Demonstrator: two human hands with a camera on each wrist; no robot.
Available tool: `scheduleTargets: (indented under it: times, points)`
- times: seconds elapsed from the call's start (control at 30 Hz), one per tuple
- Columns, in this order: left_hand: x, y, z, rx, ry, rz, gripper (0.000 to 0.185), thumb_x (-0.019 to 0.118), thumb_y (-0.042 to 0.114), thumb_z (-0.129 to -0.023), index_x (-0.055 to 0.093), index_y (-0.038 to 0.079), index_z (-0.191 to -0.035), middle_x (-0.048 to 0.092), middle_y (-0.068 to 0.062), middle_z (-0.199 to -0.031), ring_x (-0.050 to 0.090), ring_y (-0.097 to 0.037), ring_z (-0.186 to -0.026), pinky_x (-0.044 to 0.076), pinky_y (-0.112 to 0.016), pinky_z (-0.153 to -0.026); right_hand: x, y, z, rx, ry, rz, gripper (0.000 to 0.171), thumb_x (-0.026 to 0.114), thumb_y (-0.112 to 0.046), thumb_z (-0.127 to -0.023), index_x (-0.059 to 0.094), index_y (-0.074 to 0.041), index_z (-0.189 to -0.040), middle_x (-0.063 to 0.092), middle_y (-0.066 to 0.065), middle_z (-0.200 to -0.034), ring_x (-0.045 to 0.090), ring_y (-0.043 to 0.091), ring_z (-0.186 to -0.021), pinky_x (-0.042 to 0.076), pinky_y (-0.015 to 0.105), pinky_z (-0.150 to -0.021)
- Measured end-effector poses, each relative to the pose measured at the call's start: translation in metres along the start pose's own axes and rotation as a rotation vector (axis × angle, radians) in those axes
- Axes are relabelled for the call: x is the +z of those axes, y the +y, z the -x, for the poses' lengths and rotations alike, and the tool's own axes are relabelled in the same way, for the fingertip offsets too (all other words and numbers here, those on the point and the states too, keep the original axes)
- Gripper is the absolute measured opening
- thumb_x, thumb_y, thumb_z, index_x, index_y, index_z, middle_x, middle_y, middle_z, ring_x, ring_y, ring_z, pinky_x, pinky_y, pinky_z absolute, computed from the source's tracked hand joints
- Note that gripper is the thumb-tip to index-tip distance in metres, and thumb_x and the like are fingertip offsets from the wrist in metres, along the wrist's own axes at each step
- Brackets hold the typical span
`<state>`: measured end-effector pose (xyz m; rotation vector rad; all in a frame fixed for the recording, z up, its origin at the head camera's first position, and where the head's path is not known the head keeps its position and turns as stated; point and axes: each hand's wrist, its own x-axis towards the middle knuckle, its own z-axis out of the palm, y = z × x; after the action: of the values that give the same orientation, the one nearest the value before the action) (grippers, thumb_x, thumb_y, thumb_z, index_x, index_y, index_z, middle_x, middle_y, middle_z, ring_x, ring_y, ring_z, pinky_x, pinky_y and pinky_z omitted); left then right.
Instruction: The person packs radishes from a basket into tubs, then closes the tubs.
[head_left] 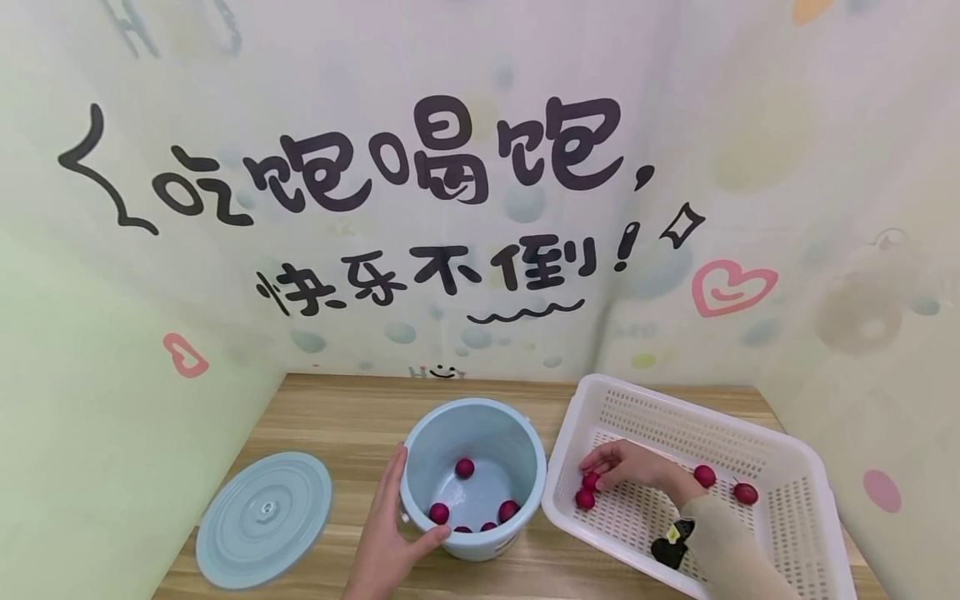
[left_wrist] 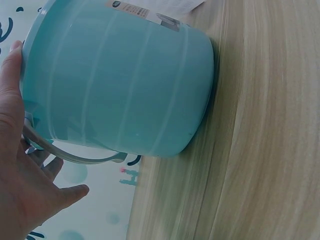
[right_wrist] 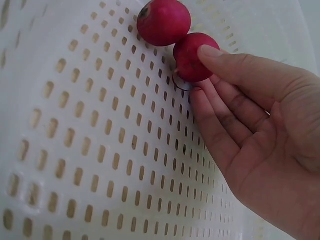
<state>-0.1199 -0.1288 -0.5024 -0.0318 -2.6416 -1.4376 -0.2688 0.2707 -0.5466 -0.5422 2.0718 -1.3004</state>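
My right hand (head_left: 626, 467) reaches inside the white basket (head_left: 558, 492). Between thumb and fingertips it pinches a small red radish (right_wrist: 192, 57), and a second radish (right_wrist: 164, 22) touches that one on its far side. Left of the basket stands a light blue bucket (head_left: 480, 546) with several radishes (head_left: 465, 468) on its floor. My left hand (head_left: 386, 521) rests against the bucket's left side, thumb laid over the near rim and fingers extended along the outside. The grey handle (left_wrist: 75, 157) hangs down beside those fingers.
A round light blue lid (head_left: 264, 521) lies on the wooden table (head_left: 352, 408) at the left. Two more radishes (head_left: 705, 476) are in the basket, right of my right wrist. A wall with black lettering (head_left: 450, 150) closes off the back.
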Motion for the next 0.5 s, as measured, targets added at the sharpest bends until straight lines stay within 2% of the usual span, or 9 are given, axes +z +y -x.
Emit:
scheduleTargets:
  times: [0.5]
  points:
    - [0.0009, -0.0017, -0.0003, 0.021, 0.008, 0.003, 0.112, 0.086, 0.044, -0.074, 0.017, 0.025, -0.161, 0.019, -0.006, -0.167, 0.028, -0.04, -0.15, 0.038, -0.063, -0.113, -0.0026, -0.0103, 0.0051, 0.036, 0.068, 0.09, 0.032, 0.072, -0.008, -0.088, 0.069, 0.002, -0.118, 0.073, 0.014, -0.106, 0.064, 0.018, -0.093, 0.054, 0.017, -0.079]
